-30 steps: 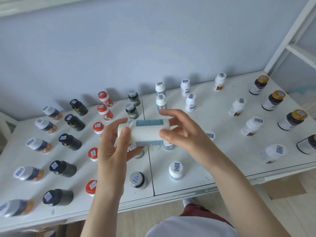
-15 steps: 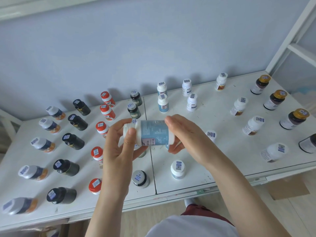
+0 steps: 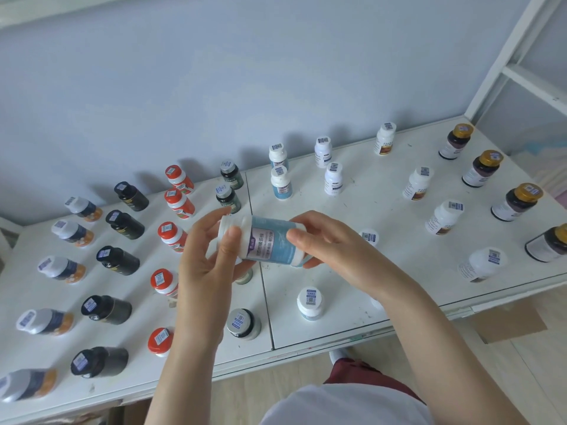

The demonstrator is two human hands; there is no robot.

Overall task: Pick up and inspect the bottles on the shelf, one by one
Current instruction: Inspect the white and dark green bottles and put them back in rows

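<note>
Around: capped bottles [image 3: 279, 182] across white shelf [image 3: 383, 222], some half hidden behind left hand [image 3: 211, 265], right hand [image 3: 331, 243]. White bottle [image 3: 270, 243], blue label, sideways, gripped at cap end and base.

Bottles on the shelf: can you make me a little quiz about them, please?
1. True or false: the left hand and right hand both hold the blue-and-white bottle sideways above the shelf.
2. The gold-capped bottles stand at the shelf's: A) left end, B) right end, C) middle.
3. Fill in: the red-lidded bottles stand to the ___ of the held bottle.
Key: 1 true; 2 B; 3 left.
</note>
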